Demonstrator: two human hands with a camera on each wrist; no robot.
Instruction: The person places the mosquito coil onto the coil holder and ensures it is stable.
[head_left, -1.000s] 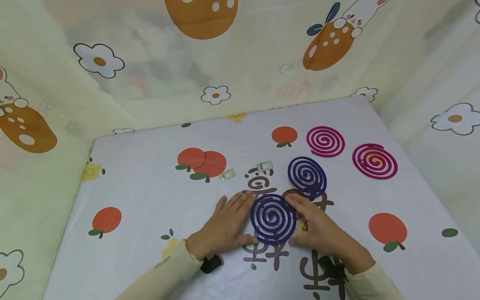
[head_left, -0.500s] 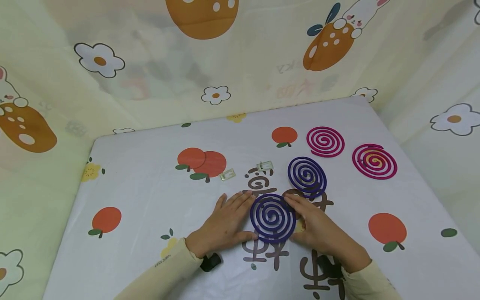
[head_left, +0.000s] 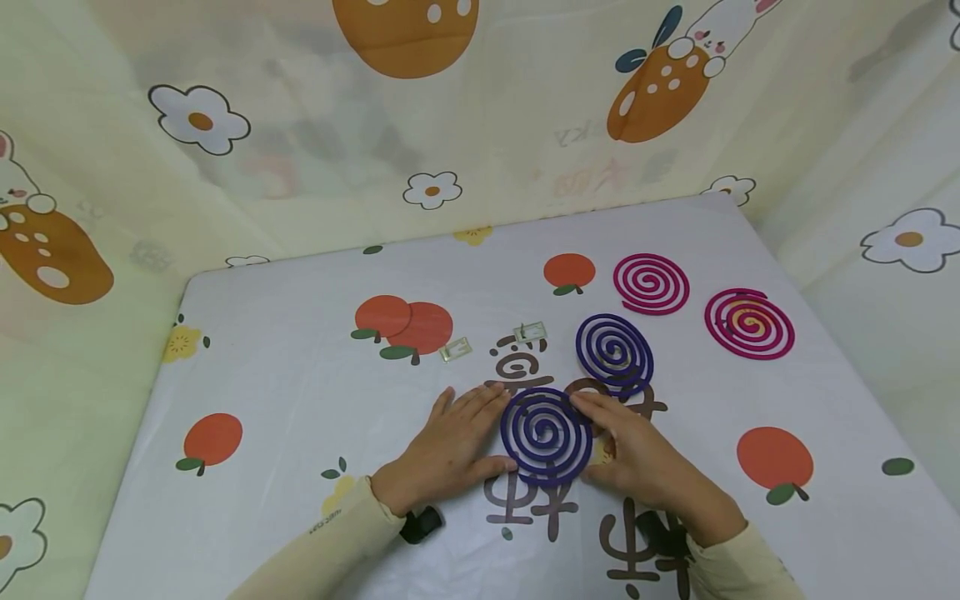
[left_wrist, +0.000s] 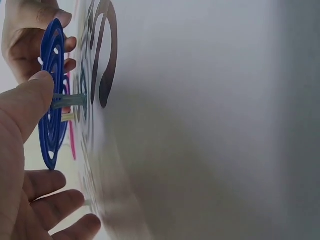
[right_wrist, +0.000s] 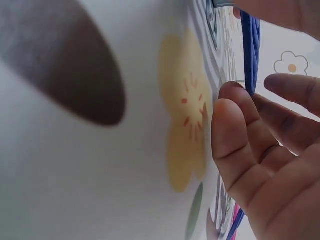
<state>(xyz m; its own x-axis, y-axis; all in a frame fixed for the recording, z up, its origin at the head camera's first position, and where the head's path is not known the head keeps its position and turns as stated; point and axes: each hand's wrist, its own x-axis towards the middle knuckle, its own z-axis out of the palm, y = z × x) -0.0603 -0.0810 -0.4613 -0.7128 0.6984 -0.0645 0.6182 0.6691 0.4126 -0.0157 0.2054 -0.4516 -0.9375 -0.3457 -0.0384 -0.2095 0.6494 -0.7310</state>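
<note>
A dark blue mosquito coil point(head_left: 546, 436) lies level, raised above the table on a small pale stand point(left_wrist: 70, 101) that shows beneath it in the left wrist view. At its left rim, my left hand point(head_left: 453, 450) holds it between thumb and fingers, with the other fingers extended. Opposite, my right hand point(head_left: 637, 454) holds the right rim between thumb and index finger, its other fingers bent below. A second blue coil point(head_left: 614, 354) lies just beyond my right hand. Two magenta coils point(head_left: 651, 283) lie farther back on the right.
Two small pale metal stands point(head_left: 530, 332) lie on the table beyond my hands. The table point(head_left: 285, 467) has a white cloth printed with fruit, flowers and characters. A patterned curtain point(head_left: 300, 192) rises behind the table and along both sides.
My hands and the blue mosquito coil between them stay almost in place, with only slight finger shifts. The other coils and stands have not moved.
</note>
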